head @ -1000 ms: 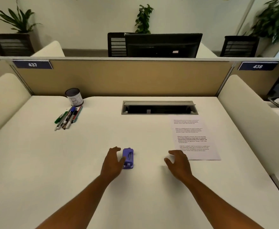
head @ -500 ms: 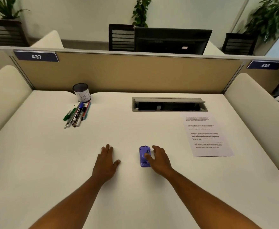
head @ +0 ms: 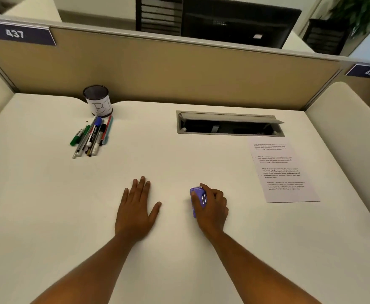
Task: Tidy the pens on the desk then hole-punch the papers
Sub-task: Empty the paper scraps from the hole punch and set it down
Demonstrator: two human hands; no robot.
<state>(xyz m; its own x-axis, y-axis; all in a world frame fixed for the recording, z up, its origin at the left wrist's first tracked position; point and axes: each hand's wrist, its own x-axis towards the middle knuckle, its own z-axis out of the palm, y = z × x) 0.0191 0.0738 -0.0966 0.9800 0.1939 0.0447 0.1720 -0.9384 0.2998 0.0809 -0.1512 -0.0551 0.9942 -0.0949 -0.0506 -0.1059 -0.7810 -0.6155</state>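
Observation:
A small purple hole punch (head: pixel 196 200) rests on the white desk (head: pixel 48 216), and my right hand (head: pixel 212 207) is curled around it from the right. My left hand (head: pixel 137 207) lies flat on the desk to the left of it, fingers spread, holding nothing. Several pens and markers (head: pixel 92 134) lie in a loose bundle at the back left. Just behind them stands a dark mesh pen cup (head: pixel 97 100) with a white label. A printed sheet of paper (head: pixel 282 170) lies flat at the right.
A grey cable hatch (head: pixel 230 123) is set into the desk at the back centre. A tan partition (head: pixel 179 71) closes off the back, and padded cream side panels (head: pixel 350 137) rise at left and right. A dark monitor (head: pixel 239 23) stands beyond the partition.
The hole punch went from beside my left hand to my right hand, which has closed around it. My left hand let go and settled flat on the desk. The view tilted down and closer.

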